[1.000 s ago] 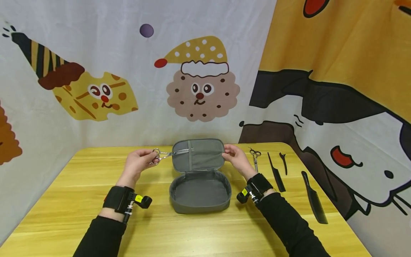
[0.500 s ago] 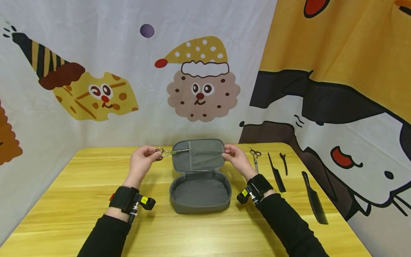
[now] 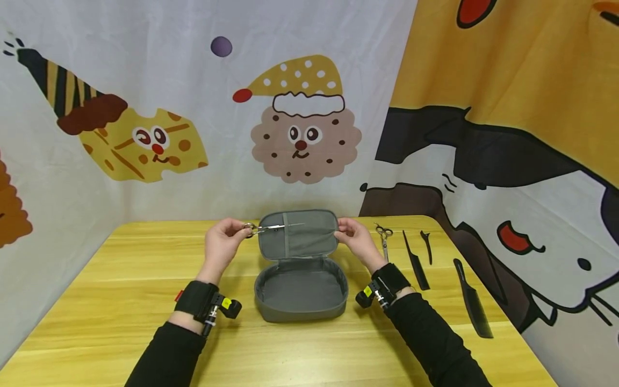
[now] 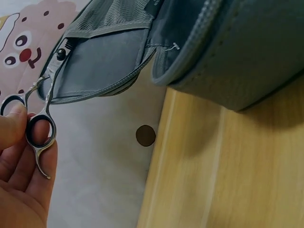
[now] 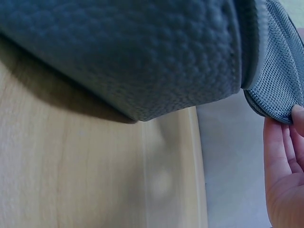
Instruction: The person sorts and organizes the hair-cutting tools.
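A grey zip case (image 3: 301, 317) stands with its lid raised; a mesh pocket (image 3: 311, 236) covers much of the lid's inside. My left hand (image 3: 223, 244) pinches silver scissors (image 4: 42, 116) by the finger rings, and their blades point right across the lid. In the left wrist view the blades run to the pocket's edge (image 4: 107, 31), and their front part is hidden past it. At the lid's right edge, my right hand (image 3: 357, 241) pinches the rim between thumb and fingers, also seen in the right wrist view, where this hand (image 5: 287, 190) grips the mesh-lined corner.
On the wooden table (image 3: 290, 360), right of the case, lie another pair of scissors (image 3: 384, 239), a thin-tailed black comb (image 3: 417, 263), a small black clip (image 3: 427, 244) and a wide black comb (image 3: 475, 303). A printed curtain (image 3: 184, 199) hangs behind the table.
My left hand has moved right with the scissors, their blades now reaching past the pocket's edge. My right hand has kept its hold on the lid.
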The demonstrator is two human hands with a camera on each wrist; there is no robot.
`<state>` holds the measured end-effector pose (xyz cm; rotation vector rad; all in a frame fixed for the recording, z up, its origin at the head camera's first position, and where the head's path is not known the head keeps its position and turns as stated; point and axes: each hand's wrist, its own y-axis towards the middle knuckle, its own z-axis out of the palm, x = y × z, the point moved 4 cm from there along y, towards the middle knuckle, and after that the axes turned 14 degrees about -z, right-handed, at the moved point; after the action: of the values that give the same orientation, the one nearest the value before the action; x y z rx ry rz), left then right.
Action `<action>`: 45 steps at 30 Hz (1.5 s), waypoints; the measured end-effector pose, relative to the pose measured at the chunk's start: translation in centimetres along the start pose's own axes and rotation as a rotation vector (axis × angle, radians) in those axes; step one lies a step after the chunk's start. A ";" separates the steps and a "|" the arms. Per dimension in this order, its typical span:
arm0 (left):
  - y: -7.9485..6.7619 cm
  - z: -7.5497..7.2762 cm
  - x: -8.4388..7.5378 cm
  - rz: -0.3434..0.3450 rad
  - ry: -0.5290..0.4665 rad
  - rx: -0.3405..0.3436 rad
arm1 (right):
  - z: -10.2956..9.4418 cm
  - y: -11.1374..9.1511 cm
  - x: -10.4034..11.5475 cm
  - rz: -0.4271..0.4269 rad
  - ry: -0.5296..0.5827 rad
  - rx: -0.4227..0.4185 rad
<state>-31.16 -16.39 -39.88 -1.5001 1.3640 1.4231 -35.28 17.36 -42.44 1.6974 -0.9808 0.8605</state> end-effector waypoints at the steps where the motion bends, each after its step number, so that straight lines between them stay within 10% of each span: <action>1: -0.1 0.1 0.0 0.012 0.003 -0.002 | 0.0 0.0 0.1 -0.002 0.002 0.004; 11: -0.6 0.6 -0.7 0.148 0.027 -0.060 | 0.4 -0.9 4.0 -0.026 -0.010 0.019; 45: -1.6 1.9 -1.7 0.454 0.067 -0.110 | 0.4 -0.9 3.8 -0.058 -0.004 0.002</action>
<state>-29.96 -13.81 -38.90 -1.3677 1.7733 1.7585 -32.83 16.35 -39.60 1.7213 -0.9291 0.8202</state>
